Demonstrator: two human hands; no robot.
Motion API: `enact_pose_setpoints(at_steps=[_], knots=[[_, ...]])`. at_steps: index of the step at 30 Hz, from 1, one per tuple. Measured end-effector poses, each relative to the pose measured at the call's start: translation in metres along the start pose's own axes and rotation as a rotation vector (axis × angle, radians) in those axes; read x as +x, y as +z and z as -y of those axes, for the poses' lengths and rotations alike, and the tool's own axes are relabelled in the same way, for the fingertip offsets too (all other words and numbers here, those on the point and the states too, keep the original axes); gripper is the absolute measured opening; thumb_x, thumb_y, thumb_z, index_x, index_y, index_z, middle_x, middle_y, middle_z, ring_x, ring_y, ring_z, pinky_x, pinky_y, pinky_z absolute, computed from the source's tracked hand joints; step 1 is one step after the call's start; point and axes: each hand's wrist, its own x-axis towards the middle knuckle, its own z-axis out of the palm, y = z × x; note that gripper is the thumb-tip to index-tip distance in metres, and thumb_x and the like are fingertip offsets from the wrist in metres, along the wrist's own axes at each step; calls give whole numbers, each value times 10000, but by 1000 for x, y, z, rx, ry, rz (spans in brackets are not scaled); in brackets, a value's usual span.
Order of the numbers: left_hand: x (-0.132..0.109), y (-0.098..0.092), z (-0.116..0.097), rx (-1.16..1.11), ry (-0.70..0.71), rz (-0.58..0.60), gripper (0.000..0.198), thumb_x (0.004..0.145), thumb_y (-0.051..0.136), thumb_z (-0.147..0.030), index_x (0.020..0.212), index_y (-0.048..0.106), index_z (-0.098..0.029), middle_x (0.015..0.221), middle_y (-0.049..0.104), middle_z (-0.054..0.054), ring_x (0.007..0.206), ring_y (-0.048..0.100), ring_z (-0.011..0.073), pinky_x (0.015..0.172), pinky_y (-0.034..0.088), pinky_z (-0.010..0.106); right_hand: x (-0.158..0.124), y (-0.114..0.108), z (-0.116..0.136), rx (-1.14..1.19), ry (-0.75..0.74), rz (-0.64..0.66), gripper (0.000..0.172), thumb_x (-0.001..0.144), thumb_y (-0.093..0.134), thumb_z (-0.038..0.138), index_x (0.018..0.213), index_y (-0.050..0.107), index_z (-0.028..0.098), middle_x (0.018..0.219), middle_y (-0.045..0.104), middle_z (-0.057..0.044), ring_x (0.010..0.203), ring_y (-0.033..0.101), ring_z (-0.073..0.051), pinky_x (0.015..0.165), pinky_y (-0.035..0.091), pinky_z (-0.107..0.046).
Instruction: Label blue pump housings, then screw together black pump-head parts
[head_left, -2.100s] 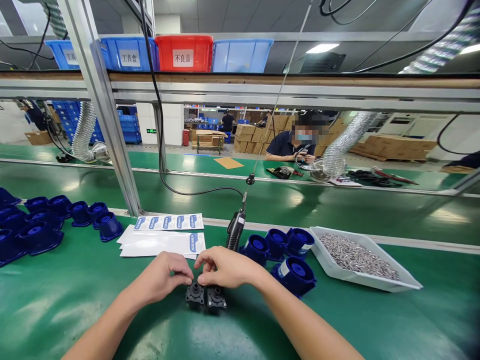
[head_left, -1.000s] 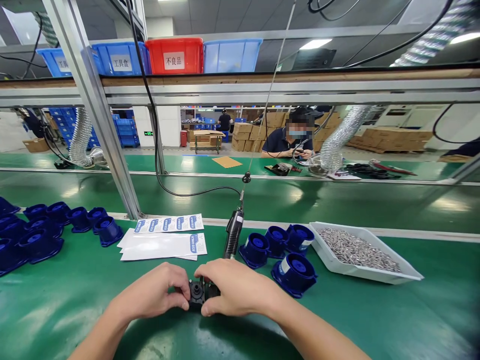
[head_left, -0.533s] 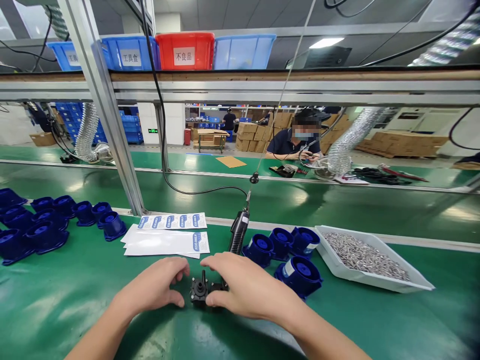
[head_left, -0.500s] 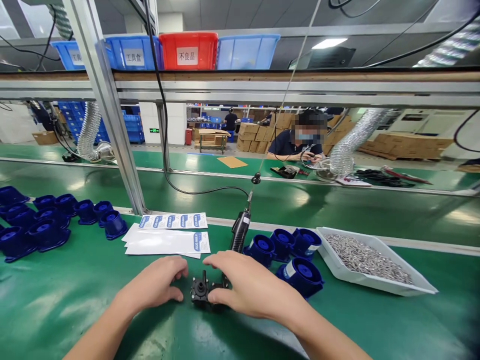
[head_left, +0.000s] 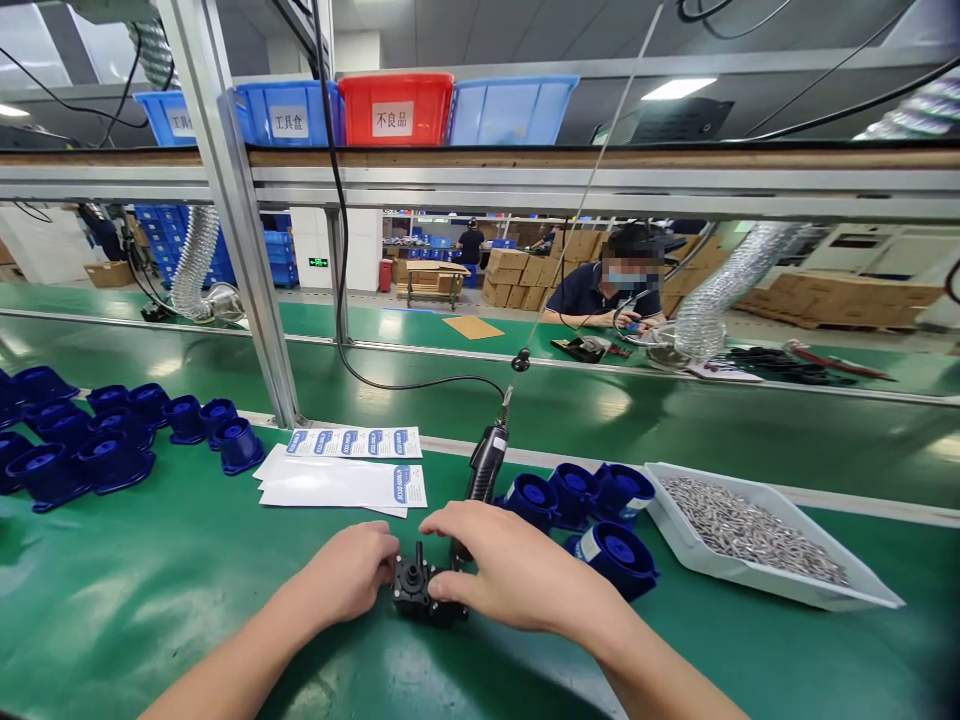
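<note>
A small black plastic part (head_left: 411, 584) with an upright peg and a round boss stands on the green bench between my hands. My left hand (head_left: 352, 572) has its fingers curled and pressed against the part's left end; the fingertips are partly hidden. My right hand (head_left: 517, 575) grips the part from the right, thumb over its near side and fingers behind it. Just behind my right hand, a black electric screwdriver (head_left: 487, 462) hangs from a cord, its lower end hidden by the hand.
Blue plastic cups (head_left: 616, 553) sit right of the screwdriver, beside a white tray (head_left: 757, 582) of small metal pieces. Label sheets (head_left: 330, 485) lie behind my left hand. More blue housings (head_left: 116, 460) stand at left. A metal post (head_left: 244, 220) rises nearby. A person (head_left: 600, 290) works across the bench.
My left hand has moved right and closed its fingers against the black part's left end. My right hand stays around the part. The whole view has shifted slightly.
</note>
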Motion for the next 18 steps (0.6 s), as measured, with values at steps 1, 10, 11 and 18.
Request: enact_pose_setpoints(at_steps=[1,10,11,18], knots=[[0,3,1,-4,-22,-25,222,836,570,-31,723,514,-213,872,639,92,810,640,284,681,377,353,1,0,-1,0,-3,-6,465,884,848,331,1324,742,224,1321,749,-113,1232,679,-351,1034,527,-453],[-1,-17,0,-397,-29,-265,212,1050,470,-354,954,575,-197,879,687,60,810,656,211,744,538,325,30,22,-5,-158,-371,-434,96,1026,694,216,987,772,178,946,772,-71,883,696,-224,757,475,-316],[-2,-20,-3,-509,-14,-287,264,1043,512,-431,975,595,-190,886,706,61,807,670,205,748,555,320,34,27,-6,-220,-415,-460,149,1054,659,240,984,769,168,937,767,-81,871,686,-226,748,464,-323],[-4,-15,-11,-983,-41,-400,536,841,845,-583,1148,727,-160,803,773,39,745,694,199,764,583,339,41,38,-11,-444,-484,-435,237,1078,555,162,936,745,167,906,735,-73,817,628,-206,701,400,-326]])
